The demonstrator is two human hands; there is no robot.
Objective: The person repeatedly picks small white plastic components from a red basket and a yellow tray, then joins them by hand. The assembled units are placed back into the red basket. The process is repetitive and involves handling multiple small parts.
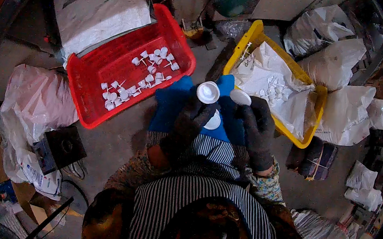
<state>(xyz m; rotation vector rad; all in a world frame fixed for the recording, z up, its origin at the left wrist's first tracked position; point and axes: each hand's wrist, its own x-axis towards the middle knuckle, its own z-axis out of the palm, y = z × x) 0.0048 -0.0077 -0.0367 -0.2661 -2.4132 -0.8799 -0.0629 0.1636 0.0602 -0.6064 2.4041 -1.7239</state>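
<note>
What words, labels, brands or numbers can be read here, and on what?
I won't copy wording, but print shows here:
White sack, upper left: large dark characters, smaller green ones below.
White liner in the yellow crate: dark print, too small to read.
White bag, lower left: blue print, too small.
White disc in the right hand: none visible.

1. Two gloved hands [256, 130], center.
2. Three round white pieces [208, 93], center.
3. One red crate [107, 64], upper left.
4. Small white stemmed parts [151, 69] inside it: over twenty, some overlapping.
5. One yellow crate [318, 111], upper right.
</note>
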